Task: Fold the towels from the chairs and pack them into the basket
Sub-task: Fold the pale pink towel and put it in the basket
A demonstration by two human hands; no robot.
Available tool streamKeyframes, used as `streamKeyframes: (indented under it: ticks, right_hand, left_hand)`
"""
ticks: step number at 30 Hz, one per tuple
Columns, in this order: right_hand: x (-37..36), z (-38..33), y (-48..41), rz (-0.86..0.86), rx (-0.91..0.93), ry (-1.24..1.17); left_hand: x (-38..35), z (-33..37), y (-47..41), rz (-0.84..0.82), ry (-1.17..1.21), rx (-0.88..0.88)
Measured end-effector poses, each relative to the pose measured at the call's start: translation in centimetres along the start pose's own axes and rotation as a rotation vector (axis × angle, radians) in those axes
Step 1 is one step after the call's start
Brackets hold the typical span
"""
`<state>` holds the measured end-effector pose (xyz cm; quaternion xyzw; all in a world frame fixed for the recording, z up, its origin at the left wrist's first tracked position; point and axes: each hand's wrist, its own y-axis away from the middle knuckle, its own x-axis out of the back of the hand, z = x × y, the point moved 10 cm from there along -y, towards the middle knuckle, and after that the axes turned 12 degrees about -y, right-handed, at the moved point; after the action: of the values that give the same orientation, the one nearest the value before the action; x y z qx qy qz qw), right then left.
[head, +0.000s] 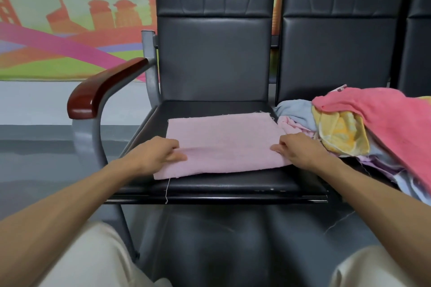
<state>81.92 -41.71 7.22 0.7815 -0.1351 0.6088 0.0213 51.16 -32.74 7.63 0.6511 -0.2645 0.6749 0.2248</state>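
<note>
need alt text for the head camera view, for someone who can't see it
Two bare hands, the left hand and the right hand, grip the near corners of a pale pink towel lying flat on a black chair seat. A heap of unfolded towels sits on the next seat to the right.

We've got a black chair seat w/ a pale pink towel lying flat on it, loose thread hanging over the front edge. Next seat on the right carries a heap of towels, coral one on top.
</note>
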Motion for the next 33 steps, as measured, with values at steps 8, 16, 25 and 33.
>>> streamKeyframes:
  ticks: [8, 16, 25, 33]
  right_hand:
    - [-0.6, 0.7, 1.4, -0.123, 0.048, -0.266]
    - [1.2, -0.5, 3.1, -0.091, 0.073, -0.179]
    - [2.3, -5.4, 4.3, -0.221, 0.170, -0.388]
    - [2.9, -4.6, -1.4, -0.189, 0.150, -0.364]
  left_hand:
    - [1.0, -2.5, 1.4, 0.076, 0.291, 0.073]
    - [3.2, -2.9, 3.1, 0.177, 0.709, 0.226]
    - [3.0, -6.2, 5.0, 0.318, 0.593, 0.388]
    - [2.6, -8.2, 0.4, 0.400, 0.619, 0.470]
